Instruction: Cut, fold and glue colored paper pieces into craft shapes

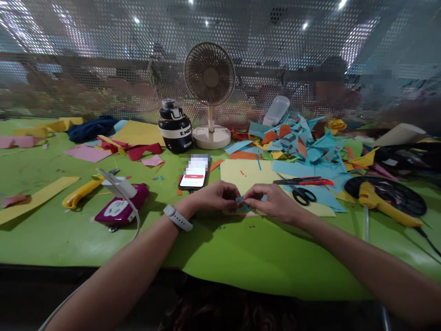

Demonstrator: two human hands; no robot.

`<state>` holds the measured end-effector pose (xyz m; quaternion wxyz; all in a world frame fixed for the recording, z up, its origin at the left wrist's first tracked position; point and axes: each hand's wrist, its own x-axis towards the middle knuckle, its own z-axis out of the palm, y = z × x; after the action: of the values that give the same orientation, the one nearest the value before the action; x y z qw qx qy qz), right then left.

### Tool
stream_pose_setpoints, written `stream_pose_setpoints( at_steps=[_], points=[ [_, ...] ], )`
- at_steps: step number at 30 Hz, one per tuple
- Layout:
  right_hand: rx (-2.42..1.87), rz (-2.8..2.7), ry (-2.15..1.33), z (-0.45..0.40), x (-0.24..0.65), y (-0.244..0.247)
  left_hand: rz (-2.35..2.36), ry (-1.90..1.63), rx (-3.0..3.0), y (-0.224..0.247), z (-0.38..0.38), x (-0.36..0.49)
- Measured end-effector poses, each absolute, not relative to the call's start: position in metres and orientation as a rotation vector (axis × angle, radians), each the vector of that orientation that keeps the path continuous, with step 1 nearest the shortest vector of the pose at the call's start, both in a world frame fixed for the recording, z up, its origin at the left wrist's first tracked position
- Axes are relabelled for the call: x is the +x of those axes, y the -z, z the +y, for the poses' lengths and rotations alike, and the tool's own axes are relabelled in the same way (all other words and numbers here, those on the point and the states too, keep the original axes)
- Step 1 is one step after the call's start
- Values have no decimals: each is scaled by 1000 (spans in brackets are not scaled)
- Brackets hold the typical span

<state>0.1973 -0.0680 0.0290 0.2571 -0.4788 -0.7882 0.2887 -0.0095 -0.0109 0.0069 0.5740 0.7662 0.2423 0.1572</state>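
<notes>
My left hand point(220, 196) and my right hand point(267, 200) meet near the table's front, fingertips pinched on a small piece of blue paper point(240, 199). Its exact shape is partly hidden by the fingers. Beneath the hands lies a pale yellow sheet point(237, 172) with orange scraps on it. Scissors point(303, 195) with black handles rest to the right of my right hand, beside a red-and-black tool point(315, 181) and flat blue paper point(324, 195). A phone point(195, 172) with a lit screen lies just beyond my left hand.
A fan point(210, 76) and a black bottle point(175, 128) stand at the back. Folded blue paper pieces point(303, 138) are heaped behind the sheet. A yellow glue gun point(387, 209) lies right; a purple pouch point(138, 197) and yellow-handled tool point(82, 191) lie left.
</notes>
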Motion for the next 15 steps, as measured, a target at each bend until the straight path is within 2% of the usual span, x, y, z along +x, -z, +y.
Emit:
stream_pose_setpoints(
  at_steps=[15],
  points=[
    [-1290,-2119,-680,-68,196,-22,563,-362,1780,-7,-12,-9]
  ],
)
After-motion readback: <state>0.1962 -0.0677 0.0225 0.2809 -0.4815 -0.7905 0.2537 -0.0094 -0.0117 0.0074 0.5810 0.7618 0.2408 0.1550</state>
